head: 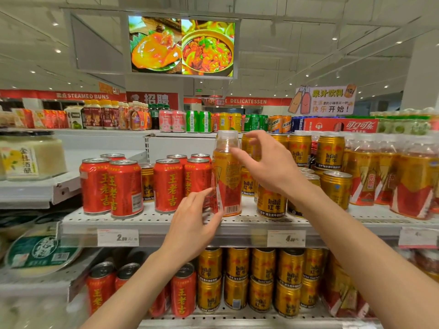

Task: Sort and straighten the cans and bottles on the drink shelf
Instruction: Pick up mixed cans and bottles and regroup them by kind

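A bottle (226,176) with a clear cap and a gold and red label stands upright on the middle shelf (166,222). It sits between red cans (126,186) on its left and gold Red Bull cans (270,205) on its right. My left hand (190,224) holds its lower part between fingers and thumb. My right hand (268,162) hovers at its shoulder with fingers spread, the index fingertip at the bottle. More bottles of the same kind (413,181) stand at the far right of this shelf.
The shelf below carries stacked gold cans (261,281) and red cans (183,293). A large jar (31,157) stands on a separate shelf to the left. The top shelf holds a row of mixed cans (204,121). Price tags (118,237) line the shelf edge.
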